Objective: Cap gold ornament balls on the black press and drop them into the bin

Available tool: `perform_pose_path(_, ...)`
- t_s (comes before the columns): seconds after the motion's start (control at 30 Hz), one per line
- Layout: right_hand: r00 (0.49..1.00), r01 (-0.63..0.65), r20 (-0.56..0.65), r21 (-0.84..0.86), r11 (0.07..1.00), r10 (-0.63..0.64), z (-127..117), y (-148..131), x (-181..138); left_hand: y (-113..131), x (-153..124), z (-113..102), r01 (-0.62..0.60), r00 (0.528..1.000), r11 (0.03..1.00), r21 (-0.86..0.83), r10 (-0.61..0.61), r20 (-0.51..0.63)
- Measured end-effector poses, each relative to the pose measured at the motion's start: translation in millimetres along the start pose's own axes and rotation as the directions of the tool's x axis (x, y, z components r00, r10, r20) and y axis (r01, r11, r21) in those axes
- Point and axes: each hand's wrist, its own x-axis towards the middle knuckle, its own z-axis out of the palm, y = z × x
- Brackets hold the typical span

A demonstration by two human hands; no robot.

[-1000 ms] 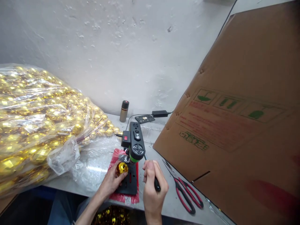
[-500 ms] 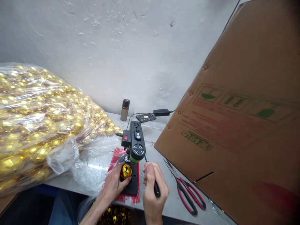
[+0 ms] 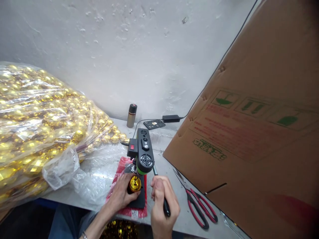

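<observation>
Cardboard (image 3: 249, 132) rises at the right, where a wide arm swing could bump it. On the left, beside the bag of gold balls (image 3: 40, 126), lies loose plastic (image 3: 87, 187) that might snag if it drifts against the black machine (image 3: 145, 149). The right hand (image 3: 163, 202) has its fingers around the lever (image 3: 166, 208); pulled too soon, it could nip the left hand (image 3: 121, 191), whose thumb and fingers grip a gold ball (image 3: 135, 183) over the base (image 3: 139, 202). Being round, that ball may slip if held loosely.
</observation>
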Motion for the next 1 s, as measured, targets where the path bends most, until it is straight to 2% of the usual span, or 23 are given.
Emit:
perform_pose_path(0.27, 0.998, 0.068, 0.011, -0.017, 0.998, -0.068, -2, 19, -17, -4, -3, 9, -0.023, 1.0, 0.998, 0.053, 0.024, -0.018)
perform_pose_path(0.53, 0.966, 0.214, -0.137, -0.049, 0.976, -0.219, 10, 45, -37, -8, -5, 14, -0.008, 0.999, 0.999, 0.053, 0.011, -0.041)
perform_pose_path(0.73, 0.976, 0.144, -0.154, -0.089, 0.986, -0.156, 13, 44, -41, -8, -5, 15, -0.009, 0.999, 0.999, 0.033, 0.01, -0.033)
perform_pose_path(1.0, 0.968, 0.214, -0.115, -0.073, 0.974, -0.221, 9, 51, -41, -6, -5, 13, 0.028, 0.999, 1.0, -0.006, -0.029, -0.035)
